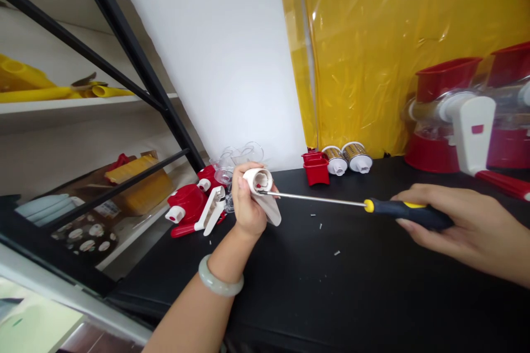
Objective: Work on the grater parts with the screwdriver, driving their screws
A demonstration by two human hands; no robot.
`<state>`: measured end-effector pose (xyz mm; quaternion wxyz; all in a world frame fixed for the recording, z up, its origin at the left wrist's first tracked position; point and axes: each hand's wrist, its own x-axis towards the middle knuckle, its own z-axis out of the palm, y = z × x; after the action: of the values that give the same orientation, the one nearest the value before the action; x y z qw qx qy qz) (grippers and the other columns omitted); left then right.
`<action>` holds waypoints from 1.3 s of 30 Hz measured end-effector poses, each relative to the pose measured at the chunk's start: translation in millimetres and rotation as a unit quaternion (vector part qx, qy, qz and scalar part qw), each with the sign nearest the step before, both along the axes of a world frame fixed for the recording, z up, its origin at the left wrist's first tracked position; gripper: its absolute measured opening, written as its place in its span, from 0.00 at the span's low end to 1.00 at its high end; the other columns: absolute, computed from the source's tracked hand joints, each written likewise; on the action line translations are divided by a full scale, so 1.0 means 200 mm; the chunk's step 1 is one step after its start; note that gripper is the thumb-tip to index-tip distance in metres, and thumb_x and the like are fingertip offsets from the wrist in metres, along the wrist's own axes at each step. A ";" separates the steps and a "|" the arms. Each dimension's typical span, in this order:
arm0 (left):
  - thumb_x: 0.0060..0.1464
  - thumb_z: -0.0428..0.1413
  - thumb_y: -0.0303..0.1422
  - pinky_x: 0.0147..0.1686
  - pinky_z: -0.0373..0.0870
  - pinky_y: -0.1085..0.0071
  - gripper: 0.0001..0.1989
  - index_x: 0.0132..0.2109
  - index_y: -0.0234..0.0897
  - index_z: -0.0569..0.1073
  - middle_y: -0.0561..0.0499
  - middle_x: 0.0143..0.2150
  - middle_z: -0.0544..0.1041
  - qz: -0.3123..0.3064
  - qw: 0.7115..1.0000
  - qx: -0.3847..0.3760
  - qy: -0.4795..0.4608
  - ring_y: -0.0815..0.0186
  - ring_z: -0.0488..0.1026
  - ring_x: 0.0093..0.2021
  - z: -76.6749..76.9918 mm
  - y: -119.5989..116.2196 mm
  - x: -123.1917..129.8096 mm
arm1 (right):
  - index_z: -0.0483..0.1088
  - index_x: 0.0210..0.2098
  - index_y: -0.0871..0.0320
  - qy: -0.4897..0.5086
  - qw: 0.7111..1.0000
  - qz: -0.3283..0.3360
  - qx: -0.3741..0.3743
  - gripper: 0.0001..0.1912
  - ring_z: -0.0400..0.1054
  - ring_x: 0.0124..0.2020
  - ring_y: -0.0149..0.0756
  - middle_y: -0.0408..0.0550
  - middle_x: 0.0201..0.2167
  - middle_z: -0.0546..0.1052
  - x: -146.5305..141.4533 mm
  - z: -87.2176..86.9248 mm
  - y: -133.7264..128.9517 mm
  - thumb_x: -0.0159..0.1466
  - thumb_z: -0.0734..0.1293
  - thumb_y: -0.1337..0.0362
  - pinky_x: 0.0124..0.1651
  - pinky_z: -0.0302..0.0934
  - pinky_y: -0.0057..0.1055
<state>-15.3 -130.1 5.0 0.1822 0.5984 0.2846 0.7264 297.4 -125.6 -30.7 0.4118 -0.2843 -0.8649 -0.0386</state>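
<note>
My left hand (247,204) is closed round a white plastic crank arm (271,210), its round hollow end turned toward me. A bit of red shows inside that opening. In my right hand (455,226) is a screwdriver (408,212) with a black and yellow handle, held nearly level. Its long metal shaft points left, and the tip is at the lower rim of the round end; I cannot tell whether it touches a screw. Small screws (337,252) lie scattered on the black table (298,287) below.
Left of my hand lie red grater bases (188,202), another white crank with a red handle (209,212) and clear plastic parts (236,157). Red hoppers (317,170) and grater drums (356,157) stand at the back. Assembled rotary graters (434,149) are at right, a shelf rack (136,55) at left.
</note>
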 end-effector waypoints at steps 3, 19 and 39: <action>0.64 0.45 0.48 0.21 0.67 0.70 0.17 0.41 0.40 0.67 0.53 0.28 0.71 -0.032 0.999 0.043 -0.009 0.68 0.69 0.21 0.00 0.02 0.00 | 0.68 0.42 0.48 0.004 1.000 0.008 0.020 0.05 0.71 0.22 0.32 0.40 0.27 0.77 0.00 0.00 0.00 0.65 0.67 0.59 0.26 0.64 0.27; 0.67 0.43 0.42 0.20 0.67 0.72 0.16 0.45 0.38 0.70 0.52 0.27 0.72 -0.026 0.992 0.119 0.034 0.68 0.70 0.21 -0.02 0.06 -0.04 | 0.67 0.42 0.49 0.011 0.998 0.008 0.058 0.07 0.71 0.21 0.31 0.38 0.27 0.76 0.00 0.00 0.02 0.65 0.66 0.57 0.25 0.65 0.25; 0.65 0.43 0.46 0.41 0.70 0.58 0.18 0.50 0.39 0.69 0.46 0.41 0.71 0.206 0.936 0.244 0.151 0.59 0.72 0.41 -0.10 0.12 -0.09 | 0.73 0.37 0.54 0.419 0.795 0.053 -0.436 0.30 0.66 0.15 0.36 0.45 0.20 0.75 -0.08 0.01 0.00 0.61 0.60 0.34 0.18 0.62 0.32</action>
<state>-33.1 -107.0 -15.4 -0.1678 0.6555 0.2397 0.6962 280.7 -126.0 -28.6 0.5680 -0.3754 -0.5468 0.4873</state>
